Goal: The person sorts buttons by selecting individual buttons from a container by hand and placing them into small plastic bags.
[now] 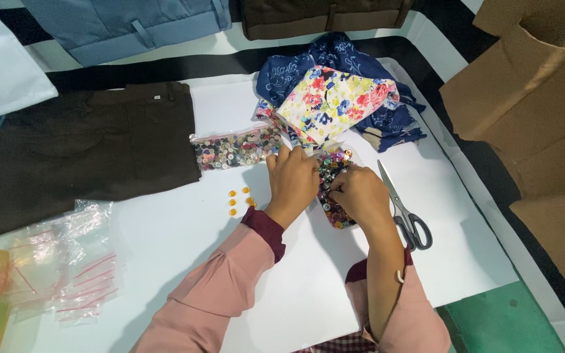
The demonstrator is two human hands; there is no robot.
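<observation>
My left hand (292,181) and my right hand (361,194) rest close together on a clear plastic bag of mixed coloured buttons (332,171) lying on a white sheet (184,222). Both hands have their fingers curled onto the bag; whether they pinch single buttons is hidden. Several small orange buttons (238,199) lie loose just left of my left hand. A second clear bag of grey and dark buttons (235,149) lies beyond them.
Grey-handled scissors (405,209) lie right of my right hand. Floral and blue patterned fabrics (335,98) are piled behind the bags. Dark brown trousers (89,150) lie at left, empty zip bags (73,261) at lower left, brown cardboard (537,111) at right.
</observation>
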